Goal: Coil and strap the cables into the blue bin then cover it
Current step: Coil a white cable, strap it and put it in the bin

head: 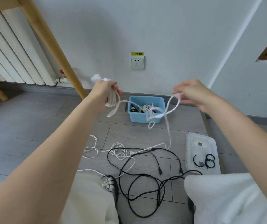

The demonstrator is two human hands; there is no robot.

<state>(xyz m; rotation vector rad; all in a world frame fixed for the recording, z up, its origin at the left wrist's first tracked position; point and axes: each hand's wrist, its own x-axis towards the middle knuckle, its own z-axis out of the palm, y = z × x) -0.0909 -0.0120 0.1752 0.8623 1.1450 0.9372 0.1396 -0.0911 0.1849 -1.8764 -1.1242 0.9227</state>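
Currently a white cable (169, 110) is being coiled in mid-air above the floor. Several finished loops are being gripped in the left hand (108, 89), its fingers curled round the bundle, with a white plug end showing above the knuckles. The next stretch of the same cable is being pinched in the right hand (192, 92), from where it is hanging in a loose, tangled figure-eight in front of the blue bin (146, 109). The bin is being kept open against the wall below the socket (137, 62), with a few already coiled cables lying inside it. The free end is trailing down to the floor, where its plug is lying among a loose black cable (145, 180) and thinner white leads (119, 151). The clear lid (201, 151) is lying to the right of the cables, with black straps (207, 160) resting on it. For a tidy coil, the hanging knot is probably best shaken out before more length is drawn in, and each new loop is best matched to those already held so the bundle stays flat. Tension should be kept light, since the trailing end is crossing the black cable and may drag it along. A strap will be needed once the tail is gathered, so the lid should be kept within reach.
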